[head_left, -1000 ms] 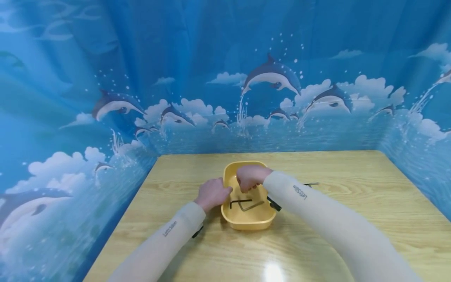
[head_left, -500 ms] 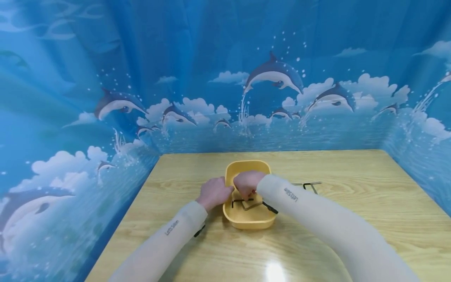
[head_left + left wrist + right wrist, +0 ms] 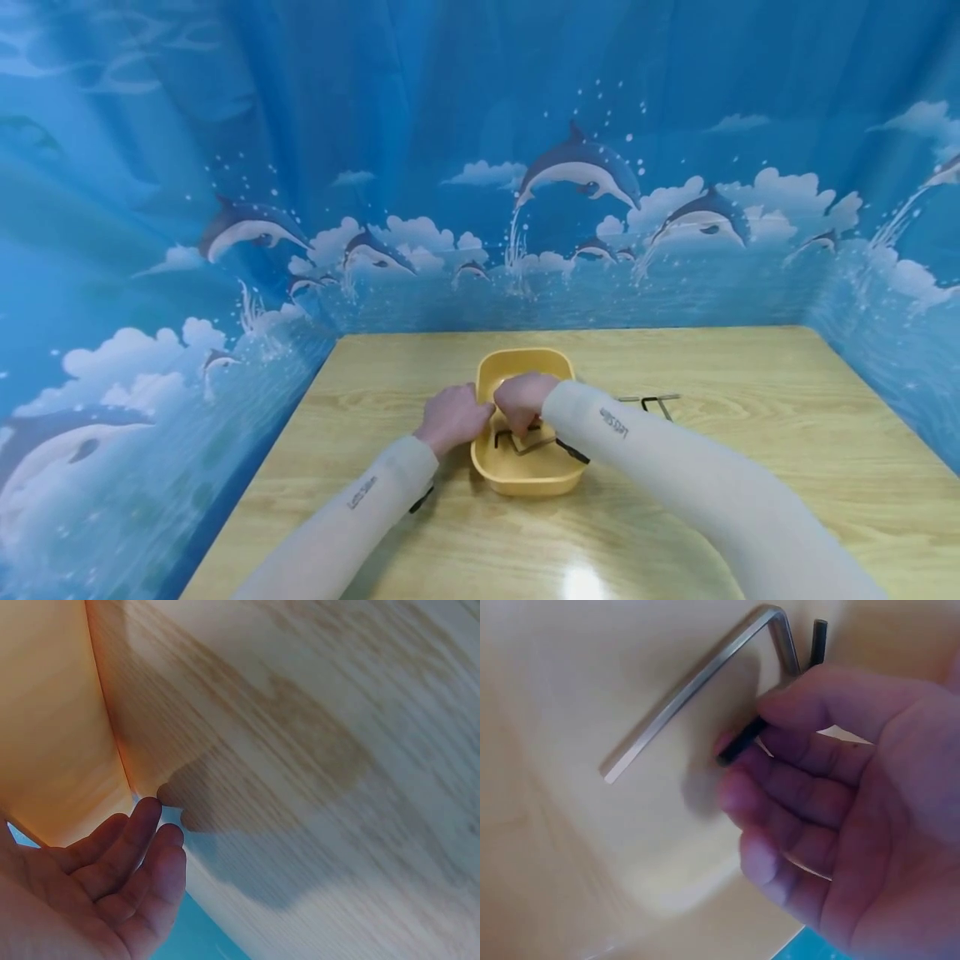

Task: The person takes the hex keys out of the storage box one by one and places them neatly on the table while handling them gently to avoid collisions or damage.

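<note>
My right hand (image 3: 522,398) reaches down into a yellow plastic basin (image 3: 528,487). In the right wrist view its thumb and index finger pinch a black hex key (image 3: 742,741), whose middle is hidden by the fingers. Beside it in the basin lies a silver hex key (image 3: 690,688), its short arm partly behind the thumb. My left hand (image 3: 453,415) is at the basin's left rim, thumb over the edge. In the left wrist view the other fingers (image 3: 139,847) are bent loosely outside the basin wall (image 3: 64,712).
Several hex keys, among them a black one (image 3: 649,401), lie on the wooden table (image 3: 750,467) right of the basin, partly behind the right sleeve (image 3: 660,450). A blue dolphin-print curtain (image 3: 420,125) encloses the table's back and sides.
My right hand has moved down and slightly left inside the basin and now pinches the black hex key. The left hand stays at the rim.
</note>
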{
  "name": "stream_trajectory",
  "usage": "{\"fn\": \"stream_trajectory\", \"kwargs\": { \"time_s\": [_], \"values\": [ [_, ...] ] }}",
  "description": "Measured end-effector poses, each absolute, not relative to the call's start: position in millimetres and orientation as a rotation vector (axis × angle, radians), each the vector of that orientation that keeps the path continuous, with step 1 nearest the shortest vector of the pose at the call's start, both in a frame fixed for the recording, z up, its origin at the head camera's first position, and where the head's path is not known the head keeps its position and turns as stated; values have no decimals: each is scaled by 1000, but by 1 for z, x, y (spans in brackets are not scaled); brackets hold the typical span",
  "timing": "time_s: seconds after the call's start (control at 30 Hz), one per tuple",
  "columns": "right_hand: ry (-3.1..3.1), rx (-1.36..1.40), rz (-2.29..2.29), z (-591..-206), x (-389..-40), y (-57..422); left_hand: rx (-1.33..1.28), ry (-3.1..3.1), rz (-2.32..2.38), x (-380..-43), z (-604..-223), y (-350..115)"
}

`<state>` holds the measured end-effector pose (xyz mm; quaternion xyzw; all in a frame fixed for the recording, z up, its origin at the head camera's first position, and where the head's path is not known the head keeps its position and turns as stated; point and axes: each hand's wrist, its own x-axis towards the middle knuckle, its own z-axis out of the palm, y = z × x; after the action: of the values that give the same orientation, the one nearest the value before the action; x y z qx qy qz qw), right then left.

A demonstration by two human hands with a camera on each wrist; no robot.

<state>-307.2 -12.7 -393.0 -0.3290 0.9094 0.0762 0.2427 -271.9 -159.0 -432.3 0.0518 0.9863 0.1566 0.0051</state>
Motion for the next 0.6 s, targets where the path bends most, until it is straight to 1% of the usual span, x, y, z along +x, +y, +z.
{"fn": "stream_trajectory", "kwargs": {
  "time_s": [0.33, 0.6],
  "values": [
    [2395, -879, 107, -385, -311, -5, 173, 3070, 496, -271, -434, -159],
    [2372, -799, -33, -376, -314, 9, 163, 3065, 531, -271, -436, -159]
  ]
}}
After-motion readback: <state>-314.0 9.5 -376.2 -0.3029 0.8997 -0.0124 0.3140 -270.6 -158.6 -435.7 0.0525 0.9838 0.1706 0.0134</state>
